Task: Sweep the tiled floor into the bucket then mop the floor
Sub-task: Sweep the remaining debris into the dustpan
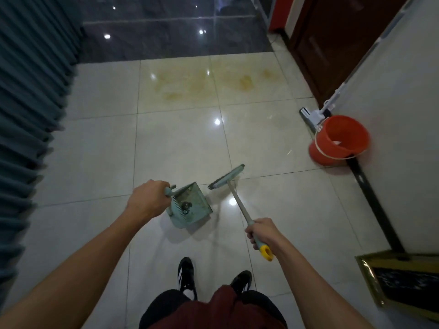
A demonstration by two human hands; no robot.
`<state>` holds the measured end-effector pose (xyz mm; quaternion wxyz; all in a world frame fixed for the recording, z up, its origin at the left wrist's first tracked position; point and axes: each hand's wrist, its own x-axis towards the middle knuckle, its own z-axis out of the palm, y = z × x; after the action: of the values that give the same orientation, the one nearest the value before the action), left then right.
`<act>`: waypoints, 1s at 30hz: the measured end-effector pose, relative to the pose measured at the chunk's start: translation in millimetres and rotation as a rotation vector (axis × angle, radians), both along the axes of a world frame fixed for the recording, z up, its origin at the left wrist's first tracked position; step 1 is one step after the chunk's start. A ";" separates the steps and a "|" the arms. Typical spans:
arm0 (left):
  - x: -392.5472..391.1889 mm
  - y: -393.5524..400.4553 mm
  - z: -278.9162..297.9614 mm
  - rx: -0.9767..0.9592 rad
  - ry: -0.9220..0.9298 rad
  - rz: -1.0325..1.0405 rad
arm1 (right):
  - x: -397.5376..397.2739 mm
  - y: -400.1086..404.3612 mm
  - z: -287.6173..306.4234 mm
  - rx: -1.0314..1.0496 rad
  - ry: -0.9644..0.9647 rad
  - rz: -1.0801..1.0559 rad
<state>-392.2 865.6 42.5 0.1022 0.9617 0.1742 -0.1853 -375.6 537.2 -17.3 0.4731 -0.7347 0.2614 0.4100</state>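
My left hand (148, 201) grips the handle of a pale green dustpan (193, 205), which hangs just above the cream tiled floor (99, 150) with dark debris inside. My right hand (262, 233) holds the grip of a green broom, close to its yellow end cap (266, 253). The broom head (226, 180) hovers near the floor, just right of the dustpan. An orange bucket (338, 140) stands against the right wall, with something white inside. A white mop (317, 115) leans on the wall behind it.
Yellowish stains (202, 85) mark the tiles farther ahead. Teal curtains (31, 91) line the left side. A brown door (332, 39) is at the far right, dark tiles (166, 27) beyond. A gold-framed dark panel (401, 283) leans low right. My shoes (187, 274) are below.
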 end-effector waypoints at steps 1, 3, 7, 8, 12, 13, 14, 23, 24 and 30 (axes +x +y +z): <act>9.0 -13.7 4.4 0.008 -0.012 -0.020 | 5.2 -14.4 2.8 -0.003 0.000 -0.035; 29.0 -40.7 11.6 0.024 -0.043 -0.072 | 14.5 -44.6 8.0 -0.016 0.007 -0.102; 69.0 -98.5 32.8 0.039 -0.109 -0.181 | 25.5 -106.6 12.5 -0.007 0.023 -0.258; 77.8 -113.7 40.3 0.043 -0.125 -0.209 | 25.8 -120.9 13.2 0.000 0.022 -0.295; 114.2 -167.7 63.2 0.043 -0.189 -0.327 | 26.0 -170.8 24.4 0.021 -0.003 -0.427; 124.1 -179.4 68.4 0.040 -0.205 -0.356 | 27.5 -181.3 28.3 0.028 -0.005 -0.463; 134.7 -190.1 73.3 0.039 -0.223 -0.383 | 29.7 -191.8 30.8 0.032 -0.007 -0.496; 258.8 -264.2 107.8 -0.023 -0.378 -0.497 | 92.0 -258.5 35.0 0.076 0.005 -0.769; 275.3 -270.4 109.1 -0.034 -0.397 -0.505 | 103.5 -263.5 35.5 0.087 0.005 -0.796; 362.9 -309.5 118.7 -0.133 -0.478 -0.588 | 173.2 -292.2 44.4 0.132 -0.015 -0.939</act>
<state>-29.3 556.1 161.2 0.1446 0.9779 -0.1504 0.0119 -202.4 245.0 27.1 0.6549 -0.5082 0.5353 0.1621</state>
